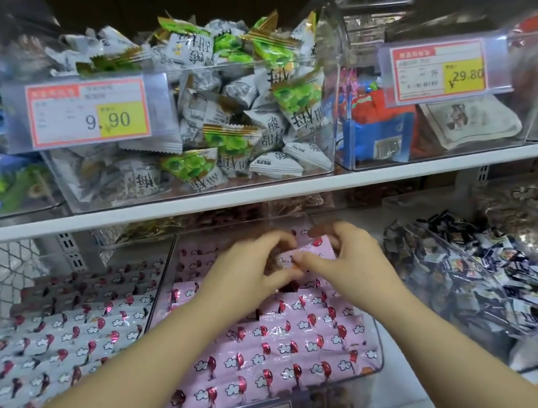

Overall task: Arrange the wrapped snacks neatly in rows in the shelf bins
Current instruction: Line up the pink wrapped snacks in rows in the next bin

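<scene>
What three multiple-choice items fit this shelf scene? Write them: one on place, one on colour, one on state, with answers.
1. Where are both hands working?
A. Pink snack bin, lower shelf
B. Green snack bin, upper shelf
C. Wire basket

2. What colour are the wrappers in the bin left of the hands?
A. Orange
B. White with red marks
C. Black

3. How do the upper green-and-white snacks lie?
A. In neat rows
B. In one flat layer
C. In a loose heap

Answers: 1 A, both hands pinch a pink wrapper there; 2 B, white packs lie in rows; 3 C, they point every way.

Pink wrapped snacks (275, 346) (cloud print), side by side, filling clear bin (377, 336)
</scene>
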A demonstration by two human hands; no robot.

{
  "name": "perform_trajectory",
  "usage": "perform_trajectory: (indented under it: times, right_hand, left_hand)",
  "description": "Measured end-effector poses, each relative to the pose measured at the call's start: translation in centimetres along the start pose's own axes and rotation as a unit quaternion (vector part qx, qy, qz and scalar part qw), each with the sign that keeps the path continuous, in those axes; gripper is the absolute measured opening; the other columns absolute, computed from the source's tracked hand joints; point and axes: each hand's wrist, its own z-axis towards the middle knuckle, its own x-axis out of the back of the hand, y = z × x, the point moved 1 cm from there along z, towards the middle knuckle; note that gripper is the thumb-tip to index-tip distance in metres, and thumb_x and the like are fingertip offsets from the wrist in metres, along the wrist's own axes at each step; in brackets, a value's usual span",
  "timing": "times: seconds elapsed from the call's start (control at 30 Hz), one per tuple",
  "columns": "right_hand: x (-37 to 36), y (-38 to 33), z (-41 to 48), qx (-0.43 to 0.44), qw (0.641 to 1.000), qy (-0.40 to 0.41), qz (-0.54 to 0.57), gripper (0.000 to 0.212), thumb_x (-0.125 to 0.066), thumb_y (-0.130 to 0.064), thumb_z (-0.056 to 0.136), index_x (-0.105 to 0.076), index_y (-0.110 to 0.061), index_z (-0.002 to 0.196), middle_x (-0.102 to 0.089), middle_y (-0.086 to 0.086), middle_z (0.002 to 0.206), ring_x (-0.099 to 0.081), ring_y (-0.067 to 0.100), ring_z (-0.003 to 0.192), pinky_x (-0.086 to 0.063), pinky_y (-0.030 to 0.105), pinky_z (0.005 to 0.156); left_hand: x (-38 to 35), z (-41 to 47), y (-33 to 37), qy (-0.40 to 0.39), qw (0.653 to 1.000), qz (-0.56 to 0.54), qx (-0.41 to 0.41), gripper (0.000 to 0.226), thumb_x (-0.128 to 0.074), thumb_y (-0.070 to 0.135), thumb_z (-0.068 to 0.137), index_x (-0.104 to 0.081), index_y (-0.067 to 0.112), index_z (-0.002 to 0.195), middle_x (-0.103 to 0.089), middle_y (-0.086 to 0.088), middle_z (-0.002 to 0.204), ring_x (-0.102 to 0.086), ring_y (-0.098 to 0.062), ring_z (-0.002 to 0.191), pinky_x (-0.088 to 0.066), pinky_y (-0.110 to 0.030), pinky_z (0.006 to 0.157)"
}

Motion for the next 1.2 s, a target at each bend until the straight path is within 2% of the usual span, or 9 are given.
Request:
perform_trajectory:
  times: [0.13,0.3,0.4,0.57,0.7,0.87,0.97,1.1,1.2]
  right_hand:
    - [0.2,0.3,0.4,-0.018,0.997,0.061,0.037,0.036,-0.074,-0.024,0.077,-0.054,-0.022,0.107,-0.057,-0.013,0.098,-0.056,0.008,0.090,-0.035,0.010,0.065]
    - [0.3,0.1,0.6,-0.014,0.991,0.105,0.082,0.037,-0.077,-0.016,0.075,-0.049,-0.027,0.097,-0.056,-0.020,0.077,-0.056,-0.009,0.062,-0.041,0.003,0.058]
    - [-0.3,0.0,0.7,-0.002,0.996,0.061,0.060,0.034,-0.076,-0.016,0.077,-0.055,-0.024,0.103,-0.059,-0.016,0.084,-0.058,-0.005,0.070,-0.045,0.007,0.065]
    - [-1.0,0.0,1.0,0.051,0.997,-0.038,-0.046,0.039,-0.073,-0.020,0.080,-0.062,-0.014,0.117,-0.060,-0.012,0.090,-0.056,0.000,0.073,-0.041,0.004,0.068]
    - [-2.0,-0.3,1.2,0.074,0.975,-0.148,-0.149,0.030,-0.066,-0.023,0.087,-0.064,-0.015,0.116,-0.069,0.006,0.102,-0.063,0.021,0.096,-0.047,0.028,0.085]
    - [-3.4,0.3,1.3,0.087,0.888,-0.237,-0.385,0.024,-0.040,-0.024,0.098,-0.062,-0.027,0.108,-0.063,0.001,0.117,-0.042,0.022,0.125,-0.009,0.050,0.115]
    - [-2.5,0.4,1.5,0.091,0.901,-0.209,-0.369,0.028,-0.037,-0.023,0.098,-0.061,-0.029,0.112,-0.063,-0.003,0.119,-0.048,0.021,0.121,-0.014,0.048,0.115]
    - [0.5,1.9,1.8,0.094,0.939,-0.122,-0.307,0.034,-0.044,-0.024,0.096,-0.058,-0.028,0.126,-0.059,-0.001,0.130,-0.054,0.019,0.119,-0.037,0.037,0.106]
    - [1.5,2.9,0.6,0.086,0.943,-0.166,-0.276,0.033,-0.045,-0.018,0.097,-0.060,-0.021,0.126,-0.047,-0.001,0.143,-0.044,0.016,0.129,-0.028,0.023,0.107]
  left_hand:
    - [0.7,0.6,-2.1,-0.014,0.993,0.020,0.115,0.035,-0.062,0.044,0.086,-0.050,0.029,0.115,-0.057,0.013,0.103,-0.057,-0.012,0.095,-0.045,-0.024,0.077]
    - [-0.4,0.3,-3.6,-0.140,0.980,0.039,0.134,0.018,-0.063,0.038,0.088,-0.062,0.027,0.101,-0.064,0.011,0.094,-0.057,-0.003,0.079,-0.041,-0.013,0.062]
    - [-0.9,0.2,-3.9,-0.147,0.979,0.055,0.127,0.017,-0.064,0.033,0.088,-0.064,0.025,0.104,-0.062,0.009,0.089,-0.057,-0.009,0.075,-0.041,-0.021,0.064]
    - [-1.0,-0.1,-4.8,-0.131,0.981,0.075,0.121,0.010,-0.062,0.023,0.091,-0.065,0.019,0.099,-0.060,0.008,0.078,-0.052,-0.005,0.063,-0.034,-0.013,0.050]
    - [-1.0,-0.4,-4.7,-0.112,0.983,0.097,0.106,0.004,-0.058,0.022,0.093,-0.061,0.021,0.094,-0.060,0.007,0.077,-0.052,-0.008,0.065,-0.034,-0.021,0.053]
    - [-1.4,-0.6,-4.1,-0.100,0.985,0.090,0.106,0.011,-0.050,0.019,0.096,-0.053,0.026,0.088,-0.062,0.004,0.080,-0.060,-0.015,0.072,-0.040,-0.024,0.061]
    - [-0.9,-0.7,-3.5,-0.075,0.990,0.072,0.097,0.018,-0.047,0.025,0.098,-0.058,0.026,0.112,-0.064,0.004,0.106,-0.059,-0.013,0.093,-0.045,-0.024,0.078]
    - [-1.3,-2.4,-1.3,-0.165,0.983,0.076,0.021,0.056,-0.035,0.047,0.099,-0.021,0.028,0.150,-0.018,0.008,0.157,-0.020,-0.010,0.142,-0.019,-0.032,0.117]
    - [-2.5,-3.4,-0.6,-0.263,0.953,0.152,0.023,0.070,-0.021,0.060,0.096,0.003,0.026,0.152,0.015,0.010,0.157,0.011,-0.007,0.144,0.005,-0.037,0.119]
